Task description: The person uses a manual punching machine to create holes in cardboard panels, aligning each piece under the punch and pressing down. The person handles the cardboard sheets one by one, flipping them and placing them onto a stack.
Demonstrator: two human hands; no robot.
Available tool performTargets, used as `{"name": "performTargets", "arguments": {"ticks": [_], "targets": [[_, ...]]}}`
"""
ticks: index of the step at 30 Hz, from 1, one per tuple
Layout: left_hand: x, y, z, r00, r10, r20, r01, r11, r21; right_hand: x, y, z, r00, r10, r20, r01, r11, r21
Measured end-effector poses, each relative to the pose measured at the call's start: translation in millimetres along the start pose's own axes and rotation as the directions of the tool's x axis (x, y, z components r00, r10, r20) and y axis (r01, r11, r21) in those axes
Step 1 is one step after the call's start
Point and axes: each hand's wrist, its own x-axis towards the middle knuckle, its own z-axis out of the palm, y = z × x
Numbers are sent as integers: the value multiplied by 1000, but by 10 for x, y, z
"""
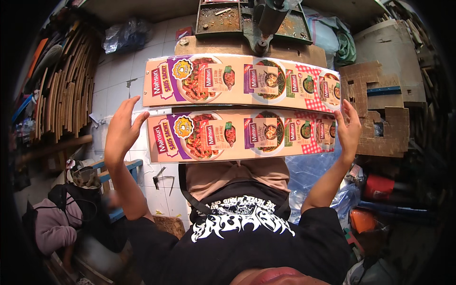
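Observation:
Two long printed cardboard panels with food pictures lie crosswise in front of me, one beyond the other. The far panel (237, 83) has a small hole near its left end, and its near edge runs along a narrow gap. The near panel (237, 137) reaches over my lap. Beside their left ends is my left hand (124, 130), fingers apart, the thumb tip at the gap between the panels. My right hand (349, 130) stands at their right ends with thumb and fingers spread, the thumb tip at the far panel's near corner. Neither hand is wrapped round a panel.
A green metal machine (268, 23) with trays of scraps stands just beyond the panels, over brown cardboard (199, 46). Stacked board strips (66, 85) fill the left side. Cut cardboard pieces (392, 128) lie at right. Clear plastic (308, 178) is beside my lap.

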Motion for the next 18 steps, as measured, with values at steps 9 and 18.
{"name": "performTargets", "arguments": {"ticks": [9, 18], "targets": [[-453, -310, 783, 942, -329, -65, 244, 805, -541, -563, 387, 236, 938, 347, 27, -344, 913, 217], [-550, -155, 959, 914, -405, -8, 278, 640, -716, -628, 491, 282, 918, 395, -32, -362, 870, 335]]}}
